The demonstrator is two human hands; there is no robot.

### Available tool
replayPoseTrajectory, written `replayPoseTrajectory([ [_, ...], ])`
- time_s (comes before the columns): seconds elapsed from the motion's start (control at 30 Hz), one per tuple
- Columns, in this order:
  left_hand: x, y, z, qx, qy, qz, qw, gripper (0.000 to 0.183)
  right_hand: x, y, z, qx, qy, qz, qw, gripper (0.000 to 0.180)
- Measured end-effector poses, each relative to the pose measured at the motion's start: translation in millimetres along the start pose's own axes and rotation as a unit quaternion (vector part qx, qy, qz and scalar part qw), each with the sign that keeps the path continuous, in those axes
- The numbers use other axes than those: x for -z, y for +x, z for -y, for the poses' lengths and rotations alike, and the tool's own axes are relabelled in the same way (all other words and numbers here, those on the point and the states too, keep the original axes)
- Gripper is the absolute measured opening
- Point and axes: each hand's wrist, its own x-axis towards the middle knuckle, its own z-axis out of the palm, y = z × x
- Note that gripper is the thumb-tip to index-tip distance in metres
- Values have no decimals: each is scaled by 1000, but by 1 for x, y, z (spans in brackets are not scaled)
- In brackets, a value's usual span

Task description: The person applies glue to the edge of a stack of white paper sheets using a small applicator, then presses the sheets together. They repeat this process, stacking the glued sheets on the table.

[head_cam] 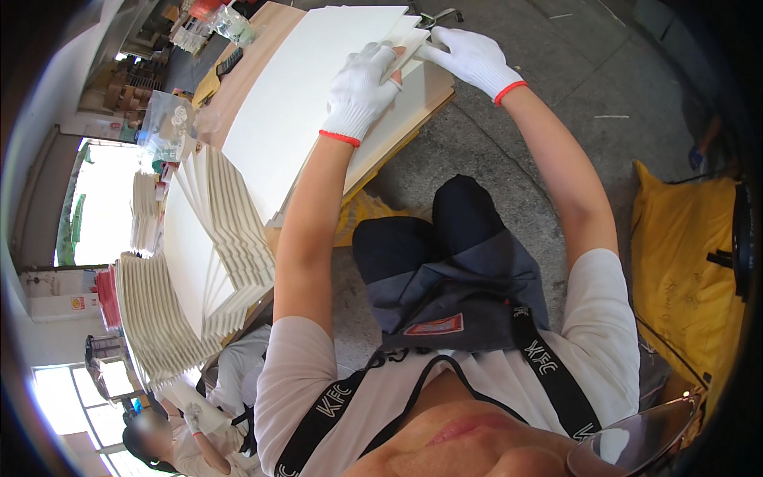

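Observation:
My left hand (363, 89), in a white knit glove with bare thumb and index tips, rests over the near edge of a stack of large white sheets (286, 89). Its thumb and index tip lie at that edge and appear to pinch the upper sheets. My right hand (471, 56), also gloved in white with a red cuff, holds the fanned corner of the sheets between its fingers. That corner stands slightly apart from the sheets beneath. The stack lies on a wooden tabletop (277, 30), and its lower layers partly show below my hands.
Thick piles of folded white sheets (235, 220) stand to the left, with another pile (161, 316) beyond. A calculator (229, 61) and clear plastic bags (170, 122) lie along the table. Yellow sacks (679, 262) stand at the right. A co-worker (202, 435) sits at lower left.

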Motion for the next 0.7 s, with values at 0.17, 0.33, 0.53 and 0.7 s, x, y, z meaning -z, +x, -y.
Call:
replayPoseTrajectory([
  [0.17, -1, 10, 1, 40, 16, 15, 999, 32, 14, 7, 1, 63, -72, 2, 995, 52],
  [0.33, -16, 26, 18, 47, 33, -15, 998, 34, 12, 18, 3, 111, 6, -46, 993, 50],
  [0.53, -12, 17, 15, 114, -130, 32, 985, 33, -15, 23, 6, -41, 312, -15, 949, 51],
  [0.7, -7, 14, 11, 172, -226, 62, 957, 33, -22, 16, 14, -56, 306, -72, 948, 53],
])
